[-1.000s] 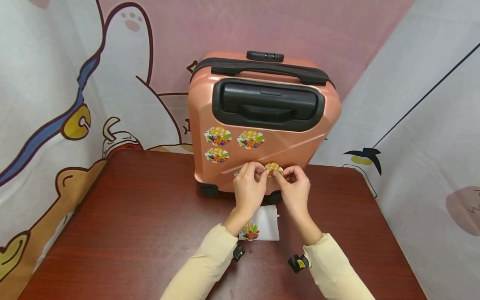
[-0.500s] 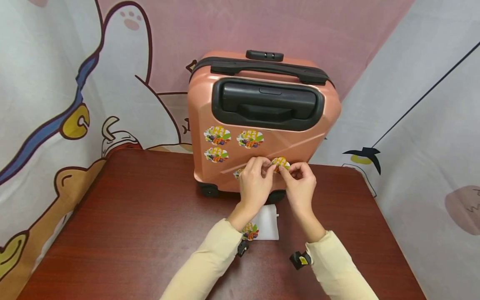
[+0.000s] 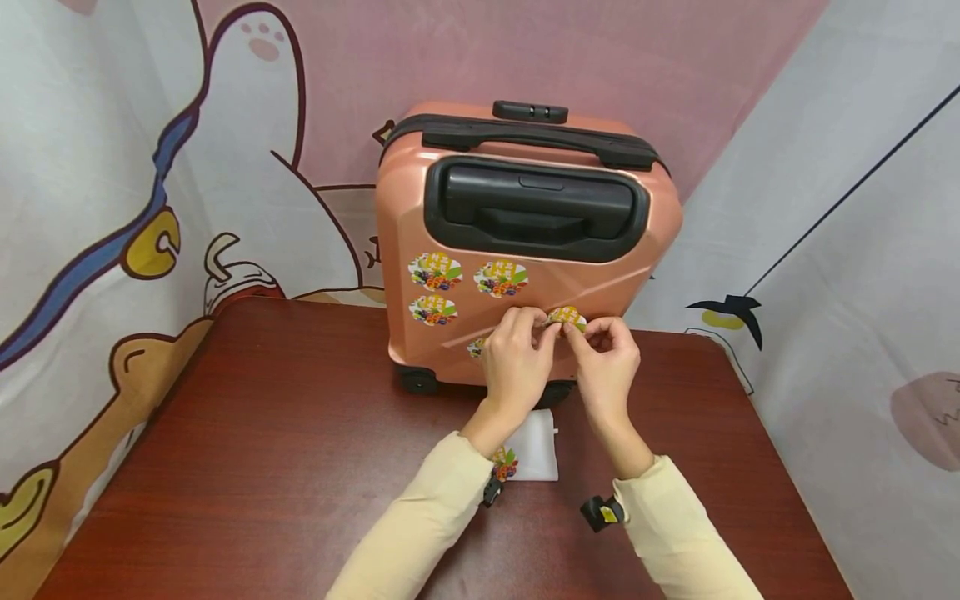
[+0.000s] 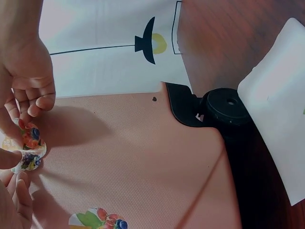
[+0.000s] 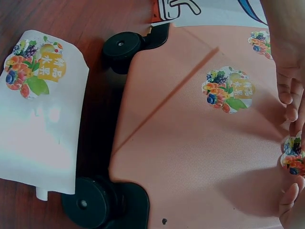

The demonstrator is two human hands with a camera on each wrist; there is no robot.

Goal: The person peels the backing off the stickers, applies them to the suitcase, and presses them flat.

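A round fruit-print sticker is held at the lower right part of the pink suitcase. My left hand pinches the left edge of this sticker between thumb and fingers. From the opposite side, my right hand pinches its right edge. In the left wrist view the sticker appears slightly bent, close over the textured shell; whether it touches is unclear. Several matching stickers lie flat on the shell, including an upper one and a lower one partly hidden by my left hand in the head view.
White backing paper with one sticker lies on the brown table before the suitcase. Black wheels support the suitcase's front. A printed cloth backdrop stands behind and on both sides.
Both hands have moved right and slightly up across the suitcase, carrying the pinched sticker with them. The suitcase and the backing paper have stayed in place.
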